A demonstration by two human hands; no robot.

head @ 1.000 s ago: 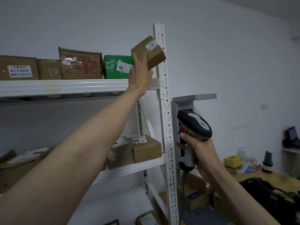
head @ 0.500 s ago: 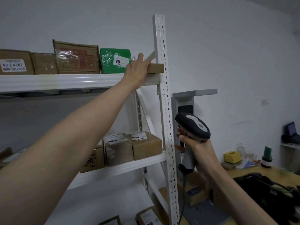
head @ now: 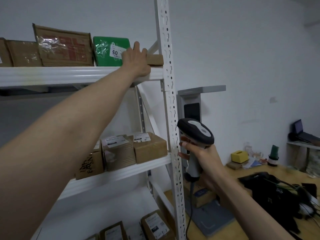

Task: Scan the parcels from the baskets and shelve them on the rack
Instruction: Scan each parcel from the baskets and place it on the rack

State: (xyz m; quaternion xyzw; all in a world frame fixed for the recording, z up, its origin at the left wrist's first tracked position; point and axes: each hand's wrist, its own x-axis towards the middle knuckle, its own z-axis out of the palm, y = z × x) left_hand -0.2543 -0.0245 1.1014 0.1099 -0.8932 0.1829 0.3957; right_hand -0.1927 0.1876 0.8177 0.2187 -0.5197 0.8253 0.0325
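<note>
Left hand lies with straight fingers against small brown parcel on top shelf, beside green parcel; right hand fingers grip scanner

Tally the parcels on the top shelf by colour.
Brown cardboard: 4: cut-off box at the left edge, plain box, tall taped box, small box under the left hand
Green: 1: green parcel
Total: 5
</note>
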